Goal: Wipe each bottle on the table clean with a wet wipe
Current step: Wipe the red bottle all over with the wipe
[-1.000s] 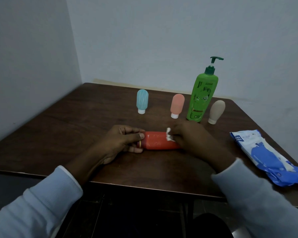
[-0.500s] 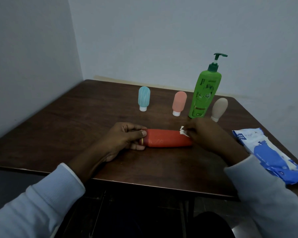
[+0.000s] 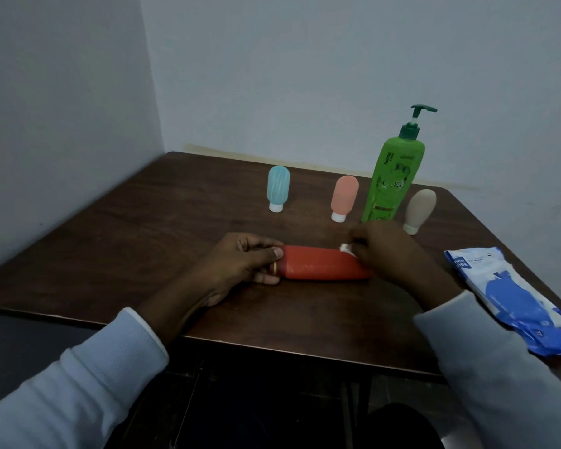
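Dark wood table [image 3: 143,241]; left hand [image 3: 240,264] grips smooth red bottle [image 3: 324,265], right hand [image 3: 389,251] pinches crumpled wipe [image 3: 346,247].

Dark wooden table [image 3: 143,241] set into a dim, pale-walled corner [image 3: 149,92].

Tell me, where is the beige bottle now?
In the head view, the beige bottle stands cap-down at the far right of the table, just right of the green pump bottle.

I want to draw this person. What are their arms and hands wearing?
Both arms wear long, pale blue-grey sleeves with ribbed cuffs at the wrists. The left hand and right hand are bare: no gloves, and no watch shows.
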{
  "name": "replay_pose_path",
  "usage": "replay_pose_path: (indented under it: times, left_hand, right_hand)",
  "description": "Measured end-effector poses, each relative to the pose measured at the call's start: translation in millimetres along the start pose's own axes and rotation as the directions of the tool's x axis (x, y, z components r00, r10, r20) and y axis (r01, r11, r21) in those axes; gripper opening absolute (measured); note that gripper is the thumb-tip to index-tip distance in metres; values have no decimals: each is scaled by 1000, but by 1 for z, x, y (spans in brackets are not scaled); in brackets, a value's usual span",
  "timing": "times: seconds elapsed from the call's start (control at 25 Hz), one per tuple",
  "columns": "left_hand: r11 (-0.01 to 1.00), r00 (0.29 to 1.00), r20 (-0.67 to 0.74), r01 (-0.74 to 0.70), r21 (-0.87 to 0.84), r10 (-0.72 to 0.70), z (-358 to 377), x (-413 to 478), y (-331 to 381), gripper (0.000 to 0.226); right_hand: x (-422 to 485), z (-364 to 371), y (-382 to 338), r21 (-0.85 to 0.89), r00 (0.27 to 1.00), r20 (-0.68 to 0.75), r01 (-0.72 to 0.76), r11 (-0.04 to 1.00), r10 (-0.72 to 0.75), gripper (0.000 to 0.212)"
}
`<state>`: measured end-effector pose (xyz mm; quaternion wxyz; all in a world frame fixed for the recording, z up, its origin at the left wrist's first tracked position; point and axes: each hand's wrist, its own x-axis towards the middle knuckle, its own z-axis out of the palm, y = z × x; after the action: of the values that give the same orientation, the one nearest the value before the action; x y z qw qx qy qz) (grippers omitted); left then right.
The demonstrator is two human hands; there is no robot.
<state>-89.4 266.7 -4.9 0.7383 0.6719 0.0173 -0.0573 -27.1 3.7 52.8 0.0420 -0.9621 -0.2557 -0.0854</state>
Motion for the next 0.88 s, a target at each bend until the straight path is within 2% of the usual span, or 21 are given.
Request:
replay_pose_path:
  times: [0.12, 0.32, 0.4, 0.48, 0.64, 0.76, 0.88]
  left_hand:
    - [1000, 1000, -4, 5, 7, -5, 1, 0, 0, 25]
    - [1000, 1000, 8, -23, -17, 23, 2, -4, -1, 27]
    - [1000, 1000, 22, -8, 4, 8, 2, -5, 1, 26]
    - [1000, 1000, 16, 16, 20, -17, 1, -3, 3, 27]
    - [1000, 1000, 4, 3, -1, -3, 2, -2, 1, 25]
    - [1000, 1000, 11, 6, -16, -6, 1, -2, -1, 24]
    - [1000, 1000, 14, 16, -10, -16, -1, 0, -1, 22]
  right_hand:
    - [8, 3, -15, -62, 1000, -16, 2, 998, -3, 17]
    - [6, 25, -94, 40, 960, -158, 242, 970, -233, 17]
    - [-2, 18, -83, 92, 957, -152, 261, 961, -245, 19]
    - [-11, 9, -61, 117, 971, -87, 232, 966, -223, 22]
    - [-9, 13, -51, 68, 976, -151, 171, 983, -159, 22]
    - [-17, 28, -78, 96, 945, -170, 299, 950, -280, 20]
    - [-32, 26, -63, 93, 917, -149, 386, 918, -370, 11]
